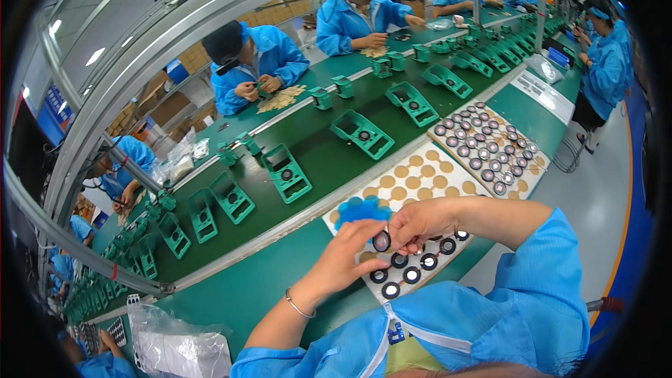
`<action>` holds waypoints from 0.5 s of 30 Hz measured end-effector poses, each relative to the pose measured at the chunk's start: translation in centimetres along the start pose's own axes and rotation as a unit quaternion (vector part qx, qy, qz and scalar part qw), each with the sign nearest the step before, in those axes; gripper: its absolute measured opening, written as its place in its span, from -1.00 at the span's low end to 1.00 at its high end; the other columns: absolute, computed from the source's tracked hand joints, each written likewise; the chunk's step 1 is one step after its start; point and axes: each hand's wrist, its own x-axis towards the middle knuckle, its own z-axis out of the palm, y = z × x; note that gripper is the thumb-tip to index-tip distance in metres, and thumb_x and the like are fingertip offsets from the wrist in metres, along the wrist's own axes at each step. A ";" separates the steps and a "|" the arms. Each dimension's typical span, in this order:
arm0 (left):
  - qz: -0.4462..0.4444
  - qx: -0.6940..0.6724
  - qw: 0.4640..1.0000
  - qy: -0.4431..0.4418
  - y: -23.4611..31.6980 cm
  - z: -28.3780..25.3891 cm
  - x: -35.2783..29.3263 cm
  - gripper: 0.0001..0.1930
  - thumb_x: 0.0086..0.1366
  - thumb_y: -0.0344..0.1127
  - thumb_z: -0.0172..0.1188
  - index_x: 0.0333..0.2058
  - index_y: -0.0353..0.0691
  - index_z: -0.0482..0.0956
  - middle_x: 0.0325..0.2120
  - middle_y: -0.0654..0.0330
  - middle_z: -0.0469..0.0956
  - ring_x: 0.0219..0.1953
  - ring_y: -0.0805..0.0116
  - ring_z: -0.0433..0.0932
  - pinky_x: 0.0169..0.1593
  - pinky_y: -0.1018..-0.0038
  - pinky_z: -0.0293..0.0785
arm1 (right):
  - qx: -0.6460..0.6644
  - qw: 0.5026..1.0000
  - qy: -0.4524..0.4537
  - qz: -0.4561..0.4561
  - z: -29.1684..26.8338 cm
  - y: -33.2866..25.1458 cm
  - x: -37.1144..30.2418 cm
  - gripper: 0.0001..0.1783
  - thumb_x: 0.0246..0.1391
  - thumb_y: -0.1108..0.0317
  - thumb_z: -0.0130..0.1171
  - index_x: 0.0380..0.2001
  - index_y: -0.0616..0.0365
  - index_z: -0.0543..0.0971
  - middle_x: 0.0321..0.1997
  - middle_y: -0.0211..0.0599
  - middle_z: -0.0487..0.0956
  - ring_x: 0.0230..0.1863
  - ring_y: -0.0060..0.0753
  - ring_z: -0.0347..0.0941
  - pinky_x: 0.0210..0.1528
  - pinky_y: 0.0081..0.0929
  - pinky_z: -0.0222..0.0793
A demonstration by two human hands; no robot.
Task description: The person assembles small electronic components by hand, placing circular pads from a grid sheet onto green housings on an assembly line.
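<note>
In front of my chest, a small round speaker [381,241] with a black rim and pinkish centre is held between my two hands. My left hand [343,255] has its fingers curled around the upper and left side of the part. From the right, my right hand [423,222] pinches at its edge; its fingertips partly hide one another. Just beyond my left fingers lies a blue scalloped sheet of round pieces [360,210]. Under both hands is a white board [374,288] carrying rows of black-rimmed round speakers [411,275] and tan discs [413,183].
A second board [483,147] full of round speakers lies to the right. Beyond runs a green conveyor [315,220] with green plastic housings [285,173]. A clear plastic bag [178,339] lies at lower left. Across the line, people in blue work clothes [255,66] sit working.
</note>
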 end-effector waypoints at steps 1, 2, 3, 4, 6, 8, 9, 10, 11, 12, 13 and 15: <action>-0.033 -0.009 0.999 -0.030 -0.3 -0.5 -0.5 -0.48 -0.02 -0.38 0.34 -0.02 -0.23 0.45 -0.21 0.11 0.52 -0.13 0.17 0.44 -0.04 0.36 0.38 | -0.003 1.000 -0.009 0.012 0.6 -0.7 0.4 -0.89 0.01 0.38 0.13 -0.46 0.19 0.47 -0.52 -0.38 0.50 -0.57 -0.64 0.41 -0.48 -0.61 0.40; -0.066 -0.019 0.996 -0.058 -0.6 -0.9 -0.9 -0.48 0.00 -0.38 0.33 0.00 -0.24 0.43 -0.17 0.12 0.51 -0.13 0.19 0.46 -0.02 0.37 0.39 | 0.016 0.999 -0.046 0.001 0.6 -1.0 1.3 -0.86 0.03 0.36 0.13 -0.41 0.22 0.48 -0.50 -0.37 0.51 -0.54 -0.63 0.42 -0.46 -0.62 0.40; -0.066 -0.013 0.996 -0.051 -1.2 -1.2 -1.6 -0.48 0.00 -0.38 0.33 0.00 -0.24 0.43 -0.17 0.12 0.51 -0.13 0.19 0.46 -0.02 0.37 0.39 | 0.007 0.999 -0.050 -0.001 1.0 -1.5 1.8 -0.86 0.03 0.36 0.13 -0.41 0.22 0.48 -0.50 -0.37 0.51 -0.54 -0.63 0.42 -0.46 -0.62 0.40; -0.147 -0.135 0.980 0.000 -2.1 -1.4 -2.4 -0.49 0.03 -0.41 0.31 0.00 -0.28 0.43 -0.18 0.13 0.51 -0.15 0.23 0.48 -0.03 0.39 0.41 | 0.050 0.995 -0.041 -0.071 1.5 -2.1 2.5 -0.85 0.04 0.34 0.14 -0.39 0.21 0.48 -0.49 -0.37 0.51 -0.52 -0.63 0.42 -0.44 -0.63 0.40; -0.230 -0.377 0.893 0.092 -3.5 -2.1 -3.4 -0.58 0.15 -0.39 0.21 0.00 -0.33 0.41 -0.18 0.16 0.50 -0.14 0.36 0.49 -0.04 0.43 0.42 | 0.043 0.979 0.019 -0.198 2.1 -2.8 4.5 -0.75 0.06 0.30 0.15 -0.23 0.21 0.47 -0.43 -0.37 0.49 -0.47 -0.63 0.39 -0.39 -0.66 0.37; -0.242 -0.446 0.855 0.111 -4.2 -3.4 -3.9 -0.60 0.19 -0.33 0.17 0.00 -0.32 0.40 -0.18 0.17 0.50 -0.14 0.36 0.50 -0.03 0.43 0.41 | -0.104 0.944 0.088 -0.301 3.6 -3.1 6.9 -0.71 0.05 0.32 0.17 -0.16 0.19 0.45 -0.40 -0.36 0.48 -0.47 -0.62 0.37 -0.39 -0.66 0.35; -0.253 -0.515 0.810 0.122 -4.5 -4.0 -4.2 -0.60 0.23 -0.27 0.13 0.01 -0.30 0.39 -0.18 0.17 0.50 -0.14 0.36 0.50 -0.02 0.44 0.41 | -0.239 0.873 0.157 -0.396 4.2 -3.2 8.0 -0.65 0.04 0.33 0.18 -0.09 0.18 0.44 -0.36 -0.35 0.46 -0.47 -0.62 0.35 -0.38 -0.67 0.33; -0.253 -0.518 0.809 0.117 -5.1 -4.2 -4.4 -0.59 0.26 -0.16 0.08 0.01 -0.25 0.39 -0.17 0.21 0.50 -0.14 0.39 0.49 0.00 0.43 0.39 | -0.312 0.839 0.173 -0.411 4.2 -3.2 9.2 -0.57 0.01 0.36 0.21 -0.02 0.16 0.42 -0.27 -0.33 0.41 -0.43 -0.61 0.34 -0.36 -0.65 0.32; -0.248 -0.517 0.810 0.123 -5.4 -4.5 -4.5 -0.59 0.26 -0.16 0.08 0.01 -0.25 0.39 -0.17 0.21 0.50 -0.14 0.39 0.49 0.00 0.43 0.39 | -0.328 0.838 0.165 -0.402 4.0 -3.2 10.1 -0.56 -0.02 0.36 0.23 -0.04 0.16 0.44 -0.24 -0.30 0.38 -0.38 -0.57 0.36 -0.31 -0.62 0.34; -0.250 -0.535 0.796 0.130 -5.6 -4.9 -4.7 -0.61 0.26 -0.15 0.09 -0.01 -0.23 0.40 -0.18 0.22 0.50 -0.13 0.40 0.48 0.01 0.43 0.38 | -0.339 0.825 0.173 -0.417 4.2 -3.6 11.1 -0.58 -0.03 0.36 0.24 -0.05 0.16 0.45 -0.24 -0.29 0.38 -0.35 -0.53 0.37 -0.29 -0.59 0.35; -0.253 -0.554 0.781 0.136 -5.9 -5.3 -4.9 -0.62 0.25 -0.14 0.10 -0.03 -0.22 0.40 -0.18 0.23 0.50 -0.12 0.41 0.47 0.02 0.42 0.37 | -0.348 0.813 0.180 -0.431 4.4 -4.0 11.9 -0.59 -0.04 0.36 0.24 -0.07 0.15 0.46 -0.24 -0.27 0.38 -0.32 -0.49 0.38 -0.26 -0.57 0.37; -0.254 -0.555 0.778 0.151 -6.9 -5.8 -5.0 -0.62 0.25 -0.12 0.10 -0.04 -0.20 0.41 -0.18 0.24 0.50 -0.11 0.42 0.46 0.03 0.42 0.35 | -0.357 0.806 0.187 -0.435 4.4 -4.9 13.2 -0.60 -0.06 0.36 0.26 -0.10 0.15 0.47 -0.25 -0.26 0.38 -0.30 -0.45 0.40 -0.24 -0.55 0.38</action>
